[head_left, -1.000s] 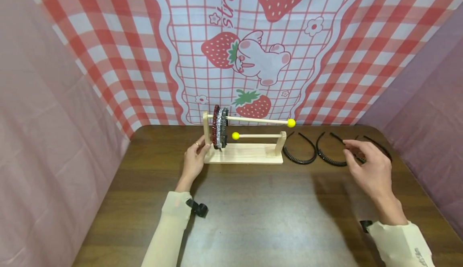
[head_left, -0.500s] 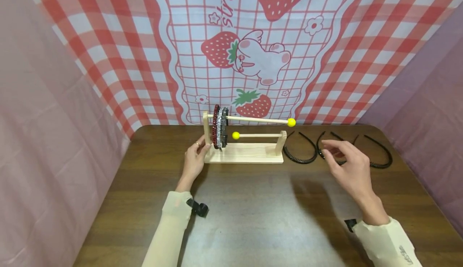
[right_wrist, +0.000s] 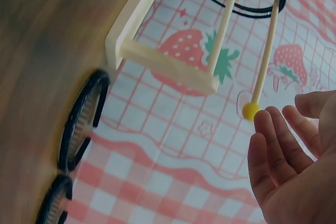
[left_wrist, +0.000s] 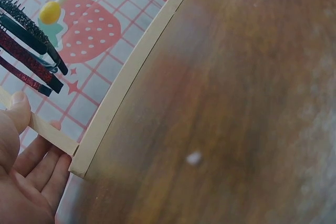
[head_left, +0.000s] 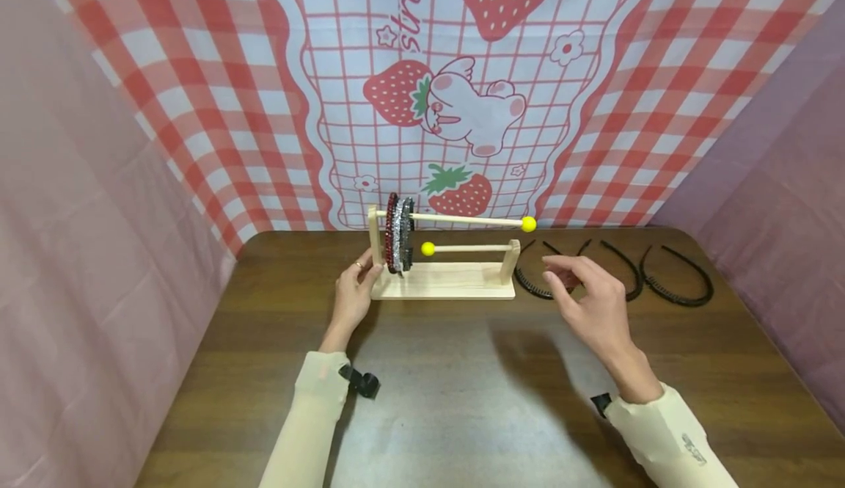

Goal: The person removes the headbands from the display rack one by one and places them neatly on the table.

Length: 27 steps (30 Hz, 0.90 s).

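Potentially unsteady: an upper rod (head_left: 475,219) propped at one end only

The left hand (head_left: 353,293) grips the left upright (head_left: 375,235) of the wooden stand (head_left: 455,279), thumb on one side and fingers on the other. Sparkly headbands (head_left: 399,235) hang bunched on the upper rod, close to that upright. The right hand (head_left: 594,304) holds nothing; its fingers bend loosely, thumb apart, near the yellow ball (head_left: 529,224) at the rod's free tip.

A knock on that tip could lever the stand askew or set the hanging bands swinging, and a slack left grip would make this likelier. Three black headbands (head_left: 683,302) lie on the table (head_left: 429,392) just right of the stand, partly covered by the right hand in the head view. They sit so close together that, if one were lifted carelessly, its comb teeth might catch and drag its neighbour.
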{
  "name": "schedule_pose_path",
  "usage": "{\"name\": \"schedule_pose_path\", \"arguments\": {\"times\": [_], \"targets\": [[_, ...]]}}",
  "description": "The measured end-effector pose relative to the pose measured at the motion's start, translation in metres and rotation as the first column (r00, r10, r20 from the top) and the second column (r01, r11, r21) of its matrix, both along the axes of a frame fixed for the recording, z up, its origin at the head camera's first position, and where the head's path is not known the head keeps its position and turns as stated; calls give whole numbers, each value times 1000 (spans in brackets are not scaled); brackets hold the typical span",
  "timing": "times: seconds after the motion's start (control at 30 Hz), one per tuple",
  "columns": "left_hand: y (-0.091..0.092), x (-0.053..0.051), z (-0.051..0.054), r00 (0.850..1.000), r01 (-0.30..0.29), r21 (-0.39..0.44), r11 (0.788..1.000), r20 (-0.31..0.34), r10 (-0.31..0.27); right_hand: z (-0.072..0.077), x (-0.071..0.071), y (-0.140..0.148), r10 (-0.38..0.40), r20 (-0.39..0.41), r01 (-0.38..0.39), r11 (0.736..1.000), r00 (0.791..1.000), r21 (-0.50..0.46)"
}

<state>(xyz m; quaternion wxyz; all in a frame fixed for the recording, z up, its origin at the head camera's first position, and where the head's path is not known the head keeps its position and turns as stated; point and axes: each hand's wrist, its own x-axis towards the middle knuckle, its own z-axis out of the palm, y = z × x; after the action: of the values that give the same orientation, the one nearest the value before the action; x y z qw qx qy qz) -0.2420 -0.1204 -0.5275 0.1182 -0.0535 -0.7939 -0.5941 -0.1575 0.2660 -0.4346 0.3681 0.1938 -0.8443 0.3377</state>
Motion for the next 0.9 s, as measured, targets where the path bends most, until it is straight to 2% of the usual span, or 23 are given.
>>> {"name": "schedule_pose_path", "arguments": {"times": [0.17, 0.3, 0.4, 0.63, 0.67, 0.7, 0.8, 0.83, 0.9], "targets": [[-1, 0, -1, 1000, -11, -7, 1000, -24, 11, -2, -2, -13, 21, 6, -21, 1000, 1000, -7], [-1, 0, 0, 1000, -3, 14, 1000, 12, 3, -1, -3, -21, 41, 15, -41, 999, 999, -13], [-1, 0, 0, 1000, 1, 19, 1000, 16, -2, 2, -3, -27, 56, 17, -55, 998, 998, -22], [-6, -6, -15, 995, 24, 45, 999, -96, -20, 7, -10, -40, 91, -22, -91, 995, 996, -35], [-6, -6, -15, 995, 24, 42, 999, -94, -20, 7, -11, -42, 97, -28, -98, 994, 995, -38], [-5, -4, -10, 997, 18, 32, 999, -78, -15, 8, -12, -44, 104, -33, -106, 993, 994, -44], [-4, -4, -7, 1000, 14, 21, 1000, -25, -14, 9, -15, -50, 122, -41, -124, 991, 992, -58], [-2, 0, -2, 1000, 8, 13, 1000, 2, -8, 9, -16, -52, 126, -39, -128, 990, 991, -63], [-1, -1, 0, 1000, 2, 12, 1000, 23, -2, 10, -17, -55, 131, -35, -133, 988, 991, -72]]}}
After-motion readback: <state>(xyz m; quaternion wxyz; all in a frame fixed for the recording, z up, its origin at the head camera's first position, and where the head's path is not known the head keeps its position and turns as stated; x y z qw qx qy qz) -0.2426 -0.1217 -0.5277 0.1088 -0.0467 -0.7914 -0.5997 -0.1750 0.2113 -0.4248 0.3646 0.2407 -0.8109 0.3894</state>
